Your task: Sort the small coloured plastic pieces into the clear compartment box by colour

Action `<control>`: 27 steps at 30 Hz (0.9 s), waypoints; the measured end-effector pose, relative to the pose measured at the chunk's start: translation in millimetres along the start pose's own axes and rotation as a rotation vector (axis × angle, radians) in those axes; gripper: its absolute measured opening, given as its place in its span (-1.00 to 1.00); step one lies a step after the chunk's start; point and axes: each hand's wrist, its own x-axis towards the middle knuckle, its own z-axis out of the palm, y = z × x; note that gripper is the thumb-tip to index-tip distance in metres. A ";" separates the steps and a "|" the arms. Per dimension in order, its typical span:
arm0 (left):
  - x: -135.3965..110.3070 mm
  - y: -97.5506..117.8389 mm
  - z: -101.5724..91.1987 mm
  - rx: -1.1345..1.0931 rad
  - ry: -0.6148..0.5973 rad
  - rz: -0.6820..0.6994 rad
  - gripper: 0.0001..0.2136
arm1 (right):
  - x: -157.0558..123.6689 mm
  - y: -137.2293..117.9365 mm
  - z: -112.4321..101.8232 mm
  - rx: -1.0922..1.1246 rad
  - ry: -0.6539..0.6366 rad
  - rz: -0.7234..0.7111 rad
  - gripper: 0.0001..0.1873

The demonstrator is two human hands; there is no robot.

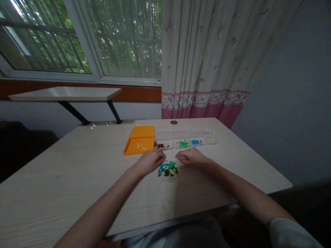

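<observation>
A small heap of mixed blue, green, brown and pale pieces (pixel 168 168) lies on the table in front of me. At its upper left edge is my left hand (pixel 152 159), its fingers curled together beside the blue pieces. My right hand (pixel 190 156) rests to the heap's upper right, thumb and fingertips pinched and apart from the heap. Whatever either hand holds is too small to see. Just beyond my hands, a clear compartment box keeps brown pieces (pixel 160 145), green pieces (pixel 183 143), blue pieces (pixel 196 142) and a few yellow ones (pixel 210 140) sorted by colour.
Left of the clear box stands an open orange case (pixel 139 131) with a few pale pieces (pixel 141 146) inside. A raised white shelf (pixel 67 93) on black legs is at the back left. Behind the table are a window (pixel 124 38) and a patterned curtain (pixel 204 51).
</observation>
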 end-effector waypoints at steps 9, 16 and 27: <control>6.8 22.6 1.8 -0.285 0.172 -0.027 -0.88 | 1.6 -9.5 16.5 0.056 0.139 0.032 -0.79; 8.5 24.0 4.0 -0.315 0.173 -0.043 -0.84 | 3.0 -13.0 16.6 0.039 0.226 0.029 -0.80; 0.3 -1.0 -2.9 -0.042 0.077 0.000 -0.79 | 3.3 -13.0 9.5 0.052 0.370 0.044 -0.77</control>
